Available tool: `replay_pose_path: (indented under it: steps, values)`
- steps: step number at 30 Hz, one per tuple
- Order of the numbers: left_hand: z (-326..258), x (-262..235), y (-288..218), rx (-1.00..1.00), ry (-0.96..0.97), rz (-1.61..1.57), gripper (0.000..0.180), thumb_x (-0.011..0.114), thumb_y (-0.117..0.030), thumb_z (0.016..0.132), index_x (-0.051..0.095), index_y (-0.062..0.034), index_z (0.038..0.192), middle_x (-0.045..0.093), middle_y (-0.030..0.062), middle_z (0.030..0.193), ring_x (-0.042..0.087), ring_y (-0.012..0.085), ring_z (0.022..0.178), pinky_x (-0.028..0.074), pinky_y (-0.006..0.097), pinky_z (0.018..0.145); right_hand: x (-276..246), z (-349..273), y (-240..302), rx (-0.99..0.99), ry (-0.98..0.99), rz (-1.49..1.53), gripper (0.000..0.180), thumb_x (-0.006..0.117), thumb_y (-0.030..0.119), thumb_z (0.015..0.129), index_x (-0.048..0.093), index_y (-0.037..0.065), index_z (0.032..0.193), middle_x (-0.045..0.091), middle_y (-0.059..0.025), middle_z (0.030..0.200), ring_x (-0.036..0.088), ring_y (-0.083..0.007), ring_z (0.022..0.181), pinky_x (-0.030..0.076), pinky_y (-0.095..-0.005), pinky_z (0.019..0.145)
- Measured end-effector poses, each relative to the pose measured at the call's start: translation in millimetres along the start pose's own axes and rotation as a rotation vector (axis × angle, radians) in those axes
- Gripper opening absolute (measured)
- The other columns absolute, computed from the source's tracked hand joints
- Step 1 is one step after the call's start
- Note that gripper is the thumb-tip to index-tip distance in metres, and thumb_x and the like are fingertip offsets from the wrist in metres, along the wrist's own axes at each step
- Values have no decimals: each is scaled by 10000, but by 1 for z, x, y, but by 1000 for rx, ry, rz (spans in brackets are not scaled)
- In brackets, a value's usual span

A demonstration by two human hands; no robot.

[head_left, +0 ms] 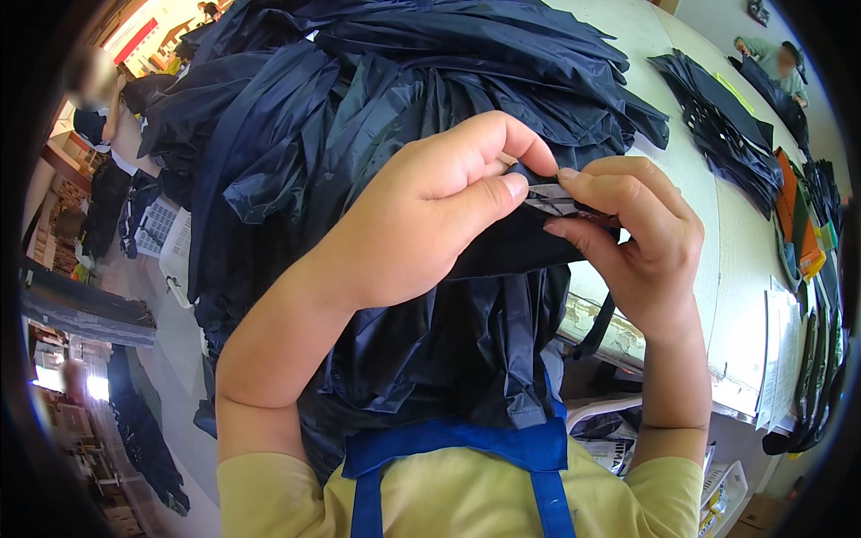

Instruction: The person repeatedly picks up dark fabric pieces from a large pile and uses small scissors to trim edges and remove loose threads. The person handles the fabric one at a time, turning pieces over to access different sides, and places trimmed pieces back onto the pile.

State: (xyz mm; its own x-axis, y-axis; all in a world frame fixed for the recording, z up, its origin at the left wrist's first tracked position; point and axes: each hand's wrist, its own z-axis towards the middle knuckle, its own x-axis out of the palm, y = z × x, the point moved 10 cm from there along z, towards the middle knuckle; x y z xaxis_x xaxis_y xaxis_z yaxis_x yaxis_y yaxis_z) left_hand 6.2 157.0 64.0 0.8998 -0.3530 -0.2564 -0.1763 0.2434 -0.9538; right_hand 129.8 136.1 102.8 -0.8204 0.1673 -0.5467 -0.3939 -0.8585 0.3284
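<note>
Over my lap and the table edge hangs a big heap of dark navy garments (386, 108) in thin, shiny fabric. My left hand (448, 202) pinches an edge of the dark fabric (516, 247) between thumb and fingers. Close beside it, my right hand (641, 215) is closed, its index finger and thumb at the same edge. Between the two hands shows a small silver-grey, blade-like piece (549, 195), which looks like thread snips in my right hand. Its far end is hidden by my fingers.
The pale table (668, 260) has a worn, chipped front edge. More dark pieces (717, 121) lie on it at the right, near an orange item (794, 211) and paper sheets (778, 354). White baskets (175, 247) stand at the left. Other people (780, 67) are farther off.
</note>
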Motion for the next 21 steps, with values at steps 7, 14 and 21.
replay_pose_path:
  steps: [7,14,21]
  values:
    - [-2,-2,2,-27,3,-8,257,494,-132,916,526,13,1125,538,20,1042,462,64,933,351,211,859,-2,-7,-20,100,-69,305,276,781,-7,649,650,8,892,639,-53,834,616,-159,726,473,-247,624]
    - [2,-4,5,30,22,-262,219,495,-106,895,526,2,1083,494,6,999,418,75,913,324,209,841,-22,-14,-19,71,-102,81,319,787,-48,630,656,-18,920,629,-75,833,596,-114,696,494,-209,578]
    - [3,-3,2,90,31,-255,133,471,-52,868,505,-27,994,457,11,965,414,99,934,316,225,867,-18,-10,-11,18,-61,43,331,792,-32,621,662,-11,924,627,-90,836,617,-151,701,515,-232,570]
